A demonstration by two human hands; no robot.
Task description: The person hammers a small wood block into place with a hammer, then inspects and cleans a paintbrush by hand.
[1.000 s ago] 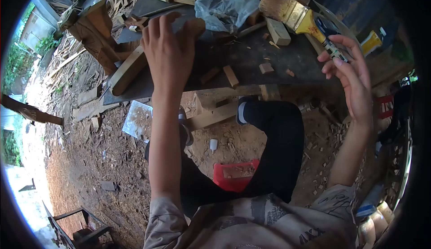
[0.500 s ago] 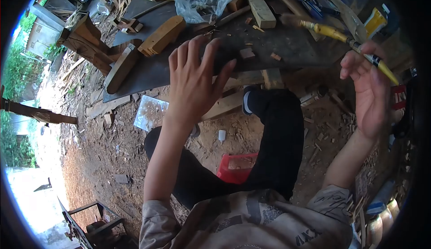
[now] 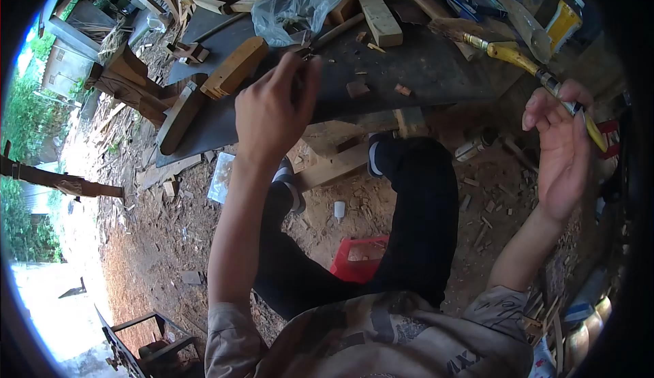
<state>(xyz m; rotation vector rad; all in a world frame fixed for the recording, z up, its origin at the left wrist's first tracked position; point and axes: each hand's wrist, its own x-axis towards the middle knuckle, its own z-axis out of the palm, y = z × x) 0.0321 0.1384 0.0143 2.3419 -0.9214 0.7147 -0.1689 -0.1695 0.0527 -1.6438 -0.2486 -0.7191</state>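
My left hand point(image 3: 276, 105) is over the near edge of the dark tabletop point(image 3: 422, 71), its fingers curled in and thumb drawn toward them. Small dark bits show by its fingertips, and what it pinches is hidden and blurred. A wooden plane-shaped block point(image 3: 235, 68) lies just to its left. In my right hand point(image 3: 560, 149), raised at the right, is a long, slightly curved yellow-handled tool point(image 3: 511, 55). It has a gold-coloured collar and a dark band, and its far end blends with the brown wood behind.
On the tabletop are a clear plastic bag point(image 3: 296, 6), a pale wood block point(image 3: 381, 20) and small wood chips point(image 3: 402, 89). A yellow container point(image 3: 564, 27) stands at the right. Below are a red plastic piece point(image 3: 357, 259), a white bottle point(image 3: 338, 209) and scattered shavings.
My left hand has gone from spread fingers to curled ones, shifting slightly left. My right hand still holds the yellow-handled tool, now slightly lower. The view has shifted a little.
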